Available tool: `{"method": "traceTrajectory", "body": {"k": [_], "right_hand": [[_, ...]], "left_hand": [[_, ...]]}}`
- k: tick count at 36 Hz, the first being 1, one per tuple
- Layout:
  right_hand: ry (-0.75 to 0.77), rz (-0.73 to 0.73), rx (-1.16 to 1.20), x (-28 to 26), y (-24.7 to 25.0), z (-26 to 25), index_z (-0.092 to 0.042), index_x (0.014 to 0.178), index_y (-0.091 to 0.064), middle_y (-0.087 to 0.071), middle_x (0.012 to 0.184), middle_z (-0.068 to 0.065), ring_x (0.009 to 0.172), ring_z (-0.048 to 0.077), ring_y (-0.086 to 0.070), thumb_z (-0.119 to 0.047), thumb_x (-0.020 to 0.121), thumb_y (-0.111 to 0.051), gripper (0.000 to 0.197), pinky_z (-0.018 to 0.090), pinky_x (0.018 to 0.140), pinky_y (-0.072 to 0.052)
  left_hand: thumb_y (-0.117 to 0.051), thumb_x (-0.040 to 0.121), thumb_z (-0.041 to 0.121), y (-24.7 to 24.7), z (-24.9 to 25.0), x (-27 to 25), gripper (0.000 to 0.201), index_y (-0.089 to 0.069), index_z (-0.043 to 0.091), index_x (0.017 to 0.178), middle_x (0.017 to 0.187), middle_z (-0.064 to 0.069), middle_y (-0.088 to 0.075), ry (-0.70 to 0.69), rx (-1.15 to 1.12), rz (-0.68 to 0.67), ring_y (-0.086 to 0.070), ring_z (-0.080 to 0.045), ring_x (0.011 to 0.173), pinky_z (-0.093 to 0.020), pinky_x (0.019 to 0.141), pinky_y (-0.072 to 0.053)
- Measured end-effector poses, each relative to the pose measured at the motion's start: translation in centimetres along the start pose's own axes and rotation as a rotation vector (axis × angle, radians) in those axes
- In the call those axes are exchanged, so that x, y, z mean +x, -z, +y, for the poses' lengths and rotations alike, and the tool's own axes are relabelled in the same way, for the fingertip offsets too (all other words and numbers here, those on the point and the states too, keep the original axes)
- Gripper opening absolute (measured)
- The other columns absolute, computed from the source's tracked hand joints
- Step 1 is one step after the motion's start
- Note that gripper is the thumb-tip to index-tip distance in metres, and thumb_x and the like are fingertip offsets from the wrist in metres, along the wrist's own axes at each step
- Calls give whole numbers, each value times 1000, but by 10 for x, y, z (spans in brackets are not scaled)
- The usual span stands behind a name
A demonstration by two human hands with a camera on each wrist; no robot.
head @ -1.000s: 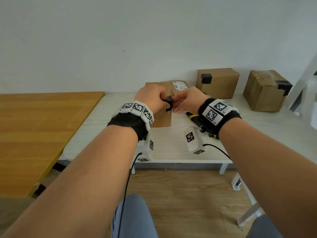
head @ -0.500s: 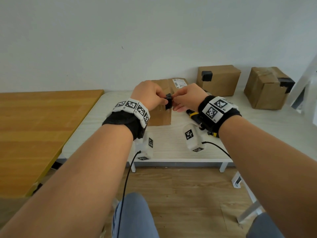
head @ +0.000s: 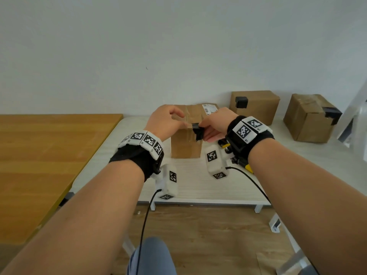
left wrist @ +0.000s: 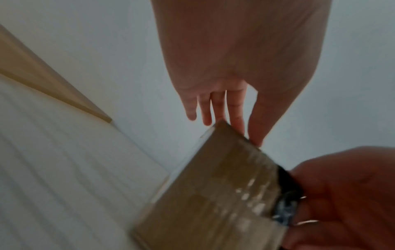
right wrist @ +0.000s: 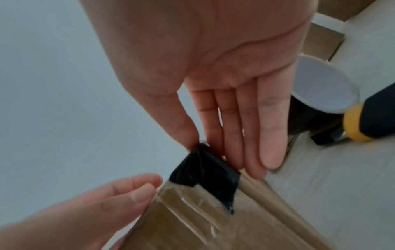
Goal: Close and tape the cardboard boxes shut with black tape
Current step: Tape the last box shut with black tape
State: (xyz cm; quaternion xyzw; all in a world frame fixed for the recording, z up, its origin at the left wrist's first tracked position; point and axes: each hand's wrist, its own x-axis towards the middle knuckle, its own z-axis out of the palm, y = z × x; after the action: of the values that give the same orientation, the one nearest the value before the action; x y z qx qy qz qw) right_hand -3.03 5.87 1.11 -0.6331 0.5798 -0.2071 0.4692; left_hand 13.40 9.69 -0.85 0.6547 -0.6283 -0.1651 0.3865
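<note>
A cardboard box (head: 185, 144) stands mid-table, wrapped in clear film. A short piece of black tape (head: 198, 132) lies over its upper right front corner. My right hand (head: 201, 126) pinches the tape's top end between thumb and index finger. In the right wrist view the other fingers (right wrist: 254, 135) lie straight beside the black tape (right wrist: 205, 174). My left hand (head: 177, 117) rests on the box top. In the left wrist view its straight fingertips (left wrist: 237, 121) touch the top edge of the box (left wrist: 213, 194).
Two more boxes (head: 256, 106) (head: 309, 120) with black tape patches stand at the back right. A black tape roll (right wrist: 320, 88) and a yellow-and-black tool (right wrist: 374, 118) lie right of the box. A brown table (head: 39, 155) adjoins the white one (head: 198, 187) at left.
Both hands were pinching the tape piece in front of the box. The left hand has let go and moved onto the box top; the tape now lies on the box corner.
</note>
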Motion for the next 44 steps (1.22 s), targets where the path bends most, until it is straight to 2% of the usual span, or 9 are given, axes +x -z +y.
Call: {"method": "traceTrajectory", "body": {"k": [4,11,16,22,24,27,31,36,44], "right_hand": [[-49,2,-5,3,-5,-2,8,105,-64,-70,91,20,68,24,-67,-15,92,-57,27,35,72,-58],[14,78,-189,13,-23,-8,2,106,-63,-72,93,21,88,31,-71,-28,95,-52,35,41,85,-57],[32,151,-87,22,-25,-6,-17,77,-56,-64,86,8,69,22,-63,-26,83,-66,14,33,58,-56],[94,191,-107,23,-25,-4,-21,70,-50,-64,96,10,84,27,-65,-23,84,-62,18,41,78,-58],[109,189,-121,24,-23,-3,-21,70,-50,-65,94,10,82,26,-67,-22,86,-60,20,37,68,-59],[118,119,-61,24,-19,1,-15,74,-54,-63,77,8,58,19,-62,-23,89,-61,19,25,43,-51],[155,62,-53,17,-12,9,0,92,-64,-73,80,15,68,27,-70,-37,91,-60,37,38,71,-61],[204,-24,-200,7,1,10,-8,93,-66,-73,84,6,76,15,-73,-56,77,-69,50,29,73,-60],[269,50,-448,8,-6,7,-8,88,-66,-74,81,6,75,15,-73,-33,77,-78,30,30,75,-60]], "left_hand": [[-72,80,32,3,-8,-3,18,-71,23,95,106,12,-64,27,12,-20,-55,-6,104,-22,88,-38],[-68,84,36,4,-12,-10,23,-72,20,100,103,10,-67,-30,44,-7,-55,-3,97,-13,75,-32],[-68,84,35,5,-13,-9,21,-72,19,97,106,9,-67,-36,52,-17,-53,-2,95,-11,71,-31],[-70,83,35,6,-14,-9,17,-71,20,90,108,7,-68,-30,20,-16,-53,-2,96,-4,68,-28],[-69,83,36,5,-14,-10,14,-70,23,87,107,7,-68,-38,18,-12,-54,-3,96,-5,69,-29],[-67,84,39,4,-15,-14,14,-69,25,88,107,9,-66,-59,35,-10,-54,-5,100,-15,77,-33],[-65,85,40,4,-15,-15,17,-69,24,89,108,6,-66,-68,40,-13,-56,-8,102,-21,83,-32],[-65,87,38,6,-11,-14,15,-69,24,89,109,7,-65,-58,75,-36,-55,-7,101,-21,83,-32],[-64,87,38,8,-9,-11,22,-72,19,96,117,8,-65,-33,119,-66,-56,-11,110,-22,84,-32]]}}
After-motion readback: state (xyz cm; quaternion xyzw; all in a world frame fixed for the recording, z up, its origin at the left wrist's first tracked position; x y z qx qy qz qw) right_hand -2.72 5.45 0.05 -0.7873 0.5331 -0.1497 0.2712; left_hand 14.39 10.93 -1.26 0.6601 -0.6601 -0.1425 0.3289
